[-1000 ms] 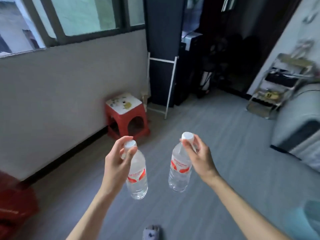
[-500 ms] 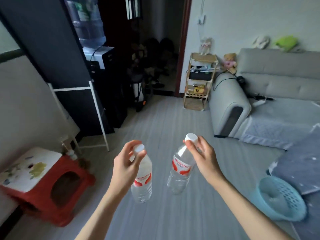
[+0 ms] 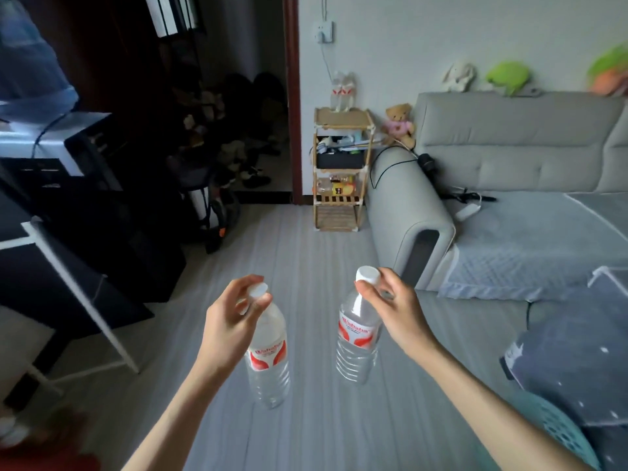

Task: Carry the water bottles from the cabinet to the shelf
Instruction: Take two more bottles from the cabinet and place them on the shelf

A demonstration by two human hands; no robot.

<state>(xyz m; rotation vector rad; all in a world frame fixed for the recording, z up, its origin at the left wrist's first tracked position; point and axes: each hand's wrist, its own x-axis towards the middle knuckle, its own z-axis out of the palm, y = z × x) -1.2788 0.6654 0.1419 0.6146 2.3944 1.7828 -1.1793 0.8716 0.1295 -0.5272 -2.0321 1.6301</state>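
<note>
I hold two clear water bottles with red-and-white labels and white caps, hanging by their necks above the grey floor. My left hand point(image 3: 231, 321) pinches the cap and neck of the left bottle point(image 3: 268, 362). My right hand point(image 3: 394, 307) grips the neck of the right bottle point(image 3: 356, 345). Straight ahead, against the far wall beside the sofa arm, stands a small wooden shelf point(image 3: 341, 164). On its top board stand two similar bottles point(image 3: 343, 91).
A grey sofa point(image 3: 509, 171) fills the right side, with plush toys along its back. A dark doorway point(image 3: 238, 96) with shoes opens left of the shelf. A dark cabinet and a white frame point(image 3: 85, 294) line the left. A teal basket point(image 3: 560, 433) sits at lower right.
The view has swung right: the red stool has slid out at lower left, and the wooden shelf and sofa are now ahead and larger. Both hands keep the same hold on the bottles.
</note>
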